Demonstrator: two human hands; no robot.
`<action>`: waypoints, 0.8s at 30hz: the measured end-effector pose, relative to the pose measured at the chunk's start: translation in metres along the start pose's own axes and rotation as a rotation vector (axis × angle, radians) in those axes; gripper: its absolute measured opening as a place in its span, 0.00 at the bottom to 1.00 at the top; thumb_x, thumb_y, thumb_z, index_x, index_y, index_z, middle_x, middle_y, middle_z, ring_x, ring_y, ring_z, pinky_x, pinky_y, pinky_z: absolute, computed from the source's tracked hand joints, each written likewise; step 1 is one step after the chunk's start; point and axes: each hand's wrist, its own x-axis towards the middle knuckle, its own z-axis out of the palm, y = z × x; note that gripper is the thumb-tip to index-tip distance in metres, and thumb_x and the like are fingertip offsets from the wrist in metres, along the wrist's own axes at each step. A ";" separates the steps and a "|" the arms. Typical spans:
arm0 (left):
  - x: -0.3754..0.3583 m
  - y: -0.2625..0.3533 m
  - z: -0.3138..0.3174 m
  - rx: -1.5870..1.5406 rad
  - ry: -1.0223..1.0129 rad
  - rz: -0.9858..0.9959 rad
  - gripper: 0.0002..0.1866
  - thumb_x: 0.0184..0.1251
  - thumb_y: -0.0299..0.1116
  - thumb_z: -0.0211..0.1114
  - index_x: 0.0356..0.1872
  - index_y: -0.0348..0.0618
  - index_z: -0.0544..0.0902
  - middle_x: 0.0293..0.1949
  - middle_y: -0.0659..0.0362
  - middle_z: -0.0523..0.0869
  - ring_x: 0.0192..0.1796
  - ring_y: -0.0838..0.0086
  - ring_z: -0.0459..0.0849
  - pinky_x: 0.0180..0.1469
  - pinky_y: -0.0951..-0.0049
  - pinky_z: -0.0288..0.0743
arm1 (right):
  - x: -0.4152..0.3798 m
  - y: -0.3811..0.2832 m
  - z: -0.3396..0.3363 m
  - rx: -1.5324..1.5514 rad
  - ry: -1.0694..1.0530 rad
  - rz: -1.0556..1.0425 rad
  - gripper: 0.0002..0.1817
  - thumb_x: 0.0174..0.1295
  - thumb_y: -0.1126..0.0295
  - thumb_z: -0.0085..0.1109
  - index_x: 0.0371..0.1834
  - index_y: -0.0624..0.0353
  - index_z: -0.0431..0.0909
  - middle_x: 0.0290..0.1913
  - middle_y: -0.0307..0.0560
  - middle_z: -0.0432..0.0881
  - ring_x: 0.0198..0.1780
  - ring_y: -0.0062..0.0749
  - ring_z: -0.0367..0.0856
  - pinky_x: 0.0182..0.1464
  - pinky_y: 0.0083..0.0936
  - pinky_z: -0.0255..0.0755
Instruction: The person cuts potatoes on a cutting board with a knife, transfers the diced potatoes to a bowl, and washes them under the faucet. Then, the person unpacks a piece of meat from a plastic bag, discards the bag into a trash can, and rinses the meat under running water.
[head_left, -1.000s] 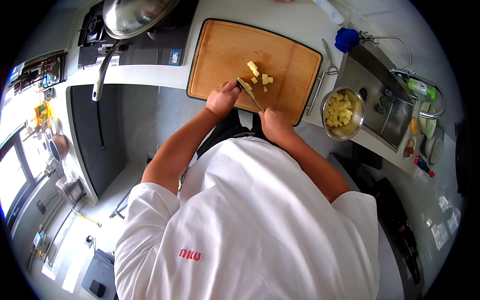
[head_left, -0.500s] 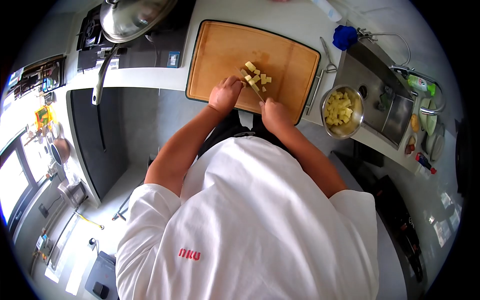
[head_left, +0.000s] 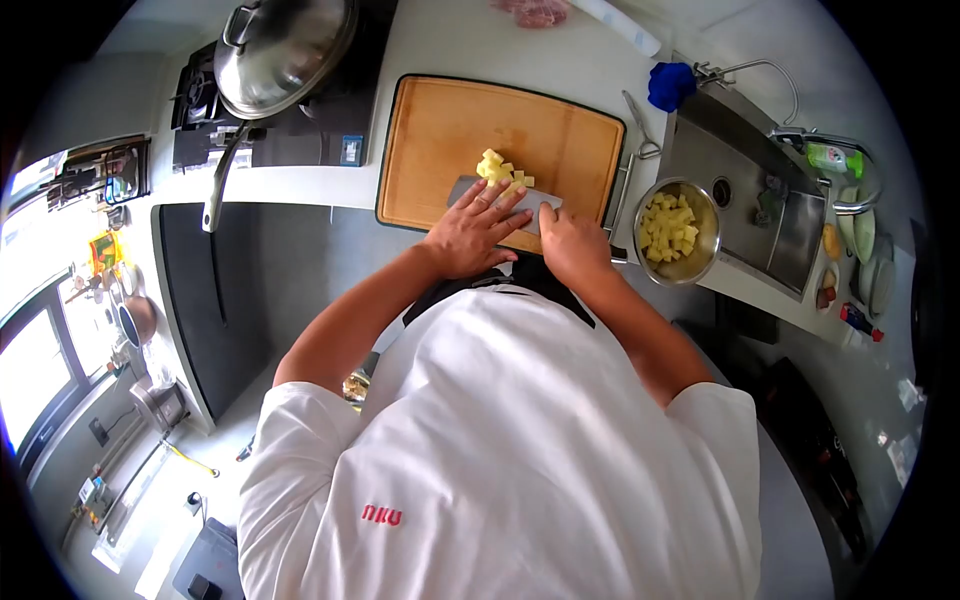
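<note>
My right hand [head_left: 575, 242] is closed round the handle of a broad-bladed kitchen knife [head_left: 527, 212] at the near edge of the wooden cutting board [head_left: 440, 130]. The blade lies low and flat over the board. Fingers stretched out and slightly spread, my left hand [head_left: 475, 232] is open, with its fingertips over the blade and beside the food. Pale yellow cubes [head_left: 493, 166], which look like potato, sit in a small pile against the blade's far side. Part of the blade and some cubes are hidden by my left fingers.
Right of the board stands a metal bowl [head_left: 714, 238] of similar cubes, beside the sink [head_left: 690, 150]. A peeler [head_left: 648, 148] lies near the board's right edge. At left, a lidded pan [head_left: 285, 60] is on the stove, its handle jutting toward me. Raw meat [head_left: 530, 10] lies at the back.
My left hand has gone from a closed grip at the cubes to lying open over the blade. The knife has turned from edge-down to flat, and the cubes are gathered into a tighter pile.
</note>
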 end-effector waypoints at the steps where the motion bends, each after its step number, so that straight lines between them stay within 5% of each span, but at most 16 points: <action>1: 0.004 -0.001 0.008 0.005 -0.060 0.016 0.41 0.73 0.59 0.64 0.81 0.48 0.68 0.84 0.49 0.62 0.86 0.52 0.55 0.87 0.45 0.46 | -0.004 0.002 0.003 -0.031 0.041 -0.027 0.12 0.64 0.72 0.59 0.49 0.65 0.79 0.35 0.55 0.87 0.35 0.49 0.90 0.38 0.43 0.83; 9: 0.014 -0.031 0.036 0.074 -0.144 -0.102 0.54 0.71 0.74 0.55 0.83 0.38 0.61 0.87 0.48 0.53 0.88 0.51 0.48 0.88 0.48 0.39 | -0.052 0.017 0.013 0.066 0.067 0.021 0.17 0.65 0.73 0.57 0.56 0.68 0.80 0.37 0.54 0.87 0.37 0.47 0.89 0.39 0.44 0.82; 13: 0.009 -0.041 0.044 0.108 -0.008 -0.178 0.58 0.69 0.76 0.56 0.85 0.37 0.54 0.87 0.44 0.49 0.88 0.49 0.46 0.88 0.48 0.38 | -0.078 0.024 0.017 0.142 -0.028 0.212 0.14 0.71 0.71 0.56 0.55 0.66 0.80 0.41 0.56 0.87 0.40 0.48 0.90 0.41 0.44 0.82; 15: 0.005 -0.048 0.046 0.117 0.081 -0.239 0.60 0.69 0.76 0.56 0.86 0.37 0.51 0.87 0.41 0.48 0.88 0.47 0.45 0.88 0.48 0.38 | -0.091 0.027 0.029 0.275 0.117 0.288 0.13 0.75 0.66 0.56 0.51 0.66 0.80 0.37 0.56 0.87 0.36 0.46 0.90 0.38 0.42 0.81; 20: 0.009 -0.052 0.062 -0.049 0.148 -0.355 0.65 0.58 0.72 0.73 0.87 0.46 0.51 0.85 0.35 0.48 0.86 0.37 0.48 0.85 0.45 0.48 | -0.095 0.034 0.078 1.277 0.095 0.691 0.23 0.82 0.55 0.54 0.32 0.62 0.72 0.20 0.43 0.77 0.20 0.29 0.79 0.26 0.29 0.75; 24: 0.025 -0.057 0.079 -0.051 0.205 -0.255 0.70 0.47 0.71 0.80 0.87 0.49 0.53 0.83 0.30 0.51 0.84 0.33 0.51 0.84 0.41 0.49 | -0.089 0.005 0.126 1.531 0.147 0.821 0.22 0.84 0.55 0.51 0.32 0.59 0.69 0.22 0.43 0.76 0.21 0.28 0.78 0.26 0.29 0.75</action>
